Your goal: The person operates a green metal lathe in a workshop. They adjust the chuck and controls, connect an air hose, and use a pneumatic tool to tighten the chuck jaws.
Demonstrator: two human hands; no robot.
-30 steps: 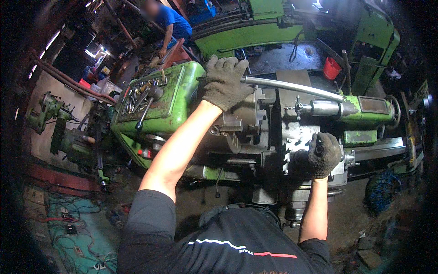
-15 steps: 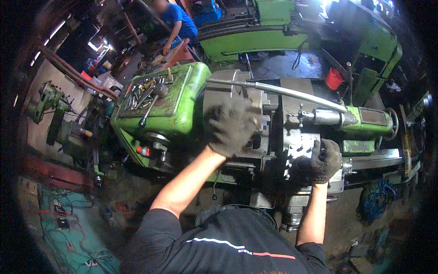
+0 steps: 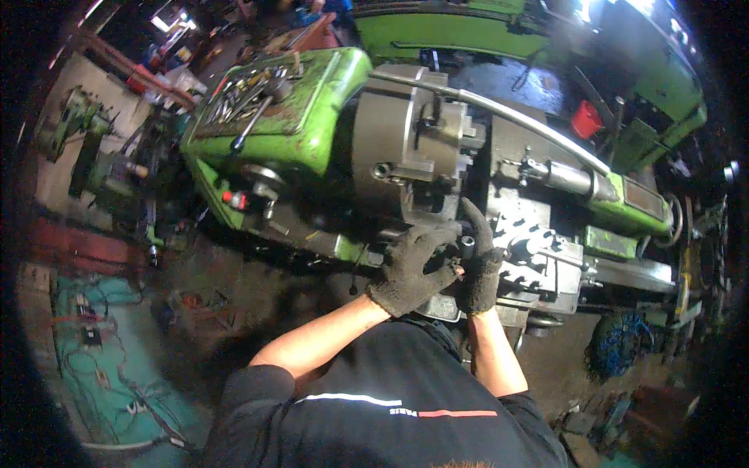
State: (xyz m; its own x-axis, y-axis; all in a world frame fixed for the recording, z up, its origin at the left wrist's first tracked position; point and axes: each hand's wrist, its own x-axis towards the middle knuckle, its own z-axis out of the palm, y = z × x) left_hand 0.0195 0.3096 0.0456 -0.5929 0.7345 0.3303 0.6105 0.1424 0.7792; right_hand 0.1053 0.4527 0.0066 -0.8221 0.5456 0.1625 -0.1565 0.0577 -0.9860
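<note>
I stand at a green lathe with a large grey chuck. Both my hands wear dark knit gloves and meet in front of the carriage, just below the chuck. My left hand has its fingers curled against my right hand. A small dark hollow cylinder shows between them; which hand holds it is unclear. One finger of my right hand points up toward the chuck.
Loose wrenches and tools lie on the headstock top. A long bent metal bar runs over the chuck toward the tailstock. The toothed tool post sits right of my hands. A red container stands behind.
My left hand came down from the bar and chuck to the carriage front. My right hand left the carriage handle and moved left to meet it. My head has moved closer to the lathe.
</note>
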